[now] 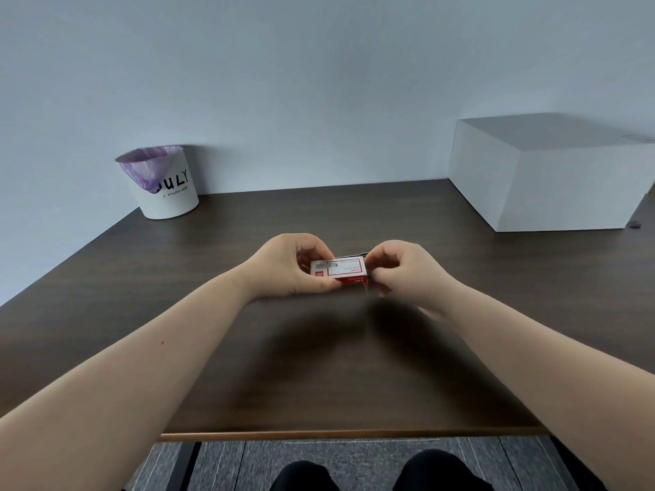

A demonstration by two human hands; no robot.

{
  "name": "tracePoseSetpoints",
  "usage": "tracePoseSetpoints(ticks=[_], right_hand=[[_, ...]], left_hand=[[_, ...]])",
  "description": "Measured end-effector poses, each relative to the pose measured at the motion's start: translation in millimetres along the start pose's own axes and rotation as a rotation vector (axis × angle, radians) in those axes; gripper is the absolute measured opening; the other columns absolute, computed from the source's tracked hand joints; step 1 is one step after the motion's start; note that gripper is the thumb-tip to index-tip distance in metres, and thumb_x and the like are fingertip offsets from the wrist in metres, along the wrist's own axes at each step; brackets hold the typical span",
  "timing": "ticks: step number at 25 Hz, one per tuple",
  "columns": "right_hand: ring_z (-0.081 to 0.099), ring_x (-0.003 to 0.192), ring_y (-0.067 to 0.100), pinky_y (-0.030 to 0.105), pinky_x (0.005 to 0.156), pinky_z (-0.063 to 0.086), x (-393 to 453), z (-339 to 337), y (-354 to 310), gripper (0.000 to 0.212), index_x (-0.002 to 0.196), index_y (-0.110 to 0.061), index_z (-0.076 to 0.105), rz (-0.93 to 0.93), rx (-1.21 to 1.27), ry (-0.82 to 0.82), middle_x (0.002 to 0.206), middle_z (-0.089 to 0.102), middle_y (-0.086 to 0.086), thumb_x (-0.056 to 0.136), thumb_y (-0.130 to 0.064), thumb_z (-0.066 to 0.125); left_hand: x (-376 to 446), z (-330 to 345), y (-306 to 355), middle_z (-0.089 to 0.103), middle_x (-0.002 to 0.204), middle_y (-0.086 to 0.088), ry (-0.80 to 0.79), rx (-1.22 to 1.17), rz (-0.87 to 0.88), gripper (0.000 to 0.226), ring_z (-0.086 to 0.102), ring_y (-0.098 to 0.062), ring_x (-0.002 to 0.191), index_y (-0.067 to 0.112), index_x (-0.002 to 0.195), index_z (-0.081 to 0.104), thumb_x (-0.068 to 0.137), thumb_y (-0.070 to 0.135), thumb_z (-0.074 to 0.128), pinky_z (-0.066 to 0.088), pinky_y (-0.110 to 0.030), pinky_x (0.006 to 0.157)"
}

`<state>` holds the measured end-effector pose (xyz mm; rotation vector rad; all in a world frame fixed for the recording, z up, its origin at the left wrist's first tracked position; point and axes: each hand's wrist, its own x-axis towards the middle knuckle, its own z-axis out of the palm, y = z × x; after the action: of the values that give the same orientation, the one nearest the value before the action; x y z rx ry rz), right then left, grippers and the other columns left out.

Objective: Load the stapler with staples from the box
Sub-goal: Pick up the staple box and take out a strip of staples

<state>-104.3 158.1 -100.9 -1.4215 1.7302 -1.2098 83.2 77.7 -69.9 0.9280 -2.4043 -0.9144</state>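
Staple box point(338, 272) between both hands; left hand point(287, 265) grips it; right hand point(400, 269) pinches its end.

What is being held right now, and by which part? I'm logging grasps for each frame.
The red-and-white staple box: left hand grips its left end, right hand pinches at its right end, where something dark sticks out.

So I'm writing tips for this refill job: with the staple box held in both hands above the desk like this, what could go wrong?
1. The staple box is held in mid-air; the right hand works at its open end, where something metallic shows. Staples could slide out and scatter over the dark desk.
2. A hard tug might break the strip.
3. The left hand pinches only one end, so the box could twist loose.
No stapler is visible here.
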Motion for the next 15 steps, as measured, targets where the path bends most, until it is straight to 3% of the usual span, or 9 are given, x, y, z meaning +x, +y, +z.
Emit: tracePoseSetpoints(ticks=[2, 4, 9, 12, 15], right_hand=[[0.066, 0.067, 0.021, 0.029, 0.066, 0.058, -1, 6, -9, 0.020, 0.093, 0.000, 0.061, 0.305, 0.498, 0.006, 0.086, 0.069, 0.016, 0.091, 0.002, 0.041], [0.067, 0.074, 0.027, 0.035, 0.069, 0.059, -2, 8, -14, 0.020, 0.097, 0.001, 0.059, 0.487, 0.810, 0.011, 0.090, 0.069, 0.021, 0.094, -0.007, 0.040], [0.065, 0.075, 0.028, 0.035, 0.063, 0.062, -6, 12, -16, 0.023, 0.107, 0.006, 0.059, 0.523, 0.936, -0.015, 0.093, 0.067, 0.021, 0.095, -0.006, 0.043], [0.065, 0.072, 0.027, 0.032, 0.060, 0.061, -9, 9, -17, 0.025, 0.095, 0.005, 0.064, 0.544, 0.943, -0.065, 0.082, 0.067, 0.019, 0.095, -0.004, 0.041], [0.065, 0.074, 0.023, 0.027, 0.055, 0.061, -11, 8, -16, 0.026, 0.101, 0.003, 0.065, 0.544, 0.953, -0.080, 0.084, 0.067, 0.016, 0.095, -0.007, 0.042]], left_hand=[[1, -2, 7, 0.072, 0.089, 0.011, 0.010, 0.048, 0.024, 0.024, 0.070, -0.007, 0.083, 0.030, 0.082, 0.065, 0.067, 0.023, 0.082, 0.058, -0.026, 0.082], [5, -4, 17, 0.072, 0.090, 0.011, 0.007, 0.141, 0.046, 0.024, 0.067, -0.005, 0.082, 0.029, 0.085, 0.066, 0.067, 0.027, 0.082, 0.056, -0.022, 0.079], [15, -4, 38, 0.070, 0.091, 0.008, -0.075, 0.393, 0.081, 0.028, 0.063, -0.008, 0.082, 0.024, 0.093, 0.067, 0.067, 0.028, 0.076, 0.053, -0.028, 0.077], [17, -2, 46, 0.064, 0.095, 0.009, -0.062, 0.405, 0.140, 0.030, 0.060, -0.007, 0.087, 0.024, 0.095, 0.067, 0.067, 0.030, 0.077, 0.050, -0.024, 0.080], [19, 1, 52, 0.064, 0.097, 0.009, -0.047, 0.379, 0.164, 0.036, 0.060, -0.006, 0.089, 0.024, 0.099, 0.067, 0.069, 0.040, 0.077, 0.048, -0.019, 0.078]])
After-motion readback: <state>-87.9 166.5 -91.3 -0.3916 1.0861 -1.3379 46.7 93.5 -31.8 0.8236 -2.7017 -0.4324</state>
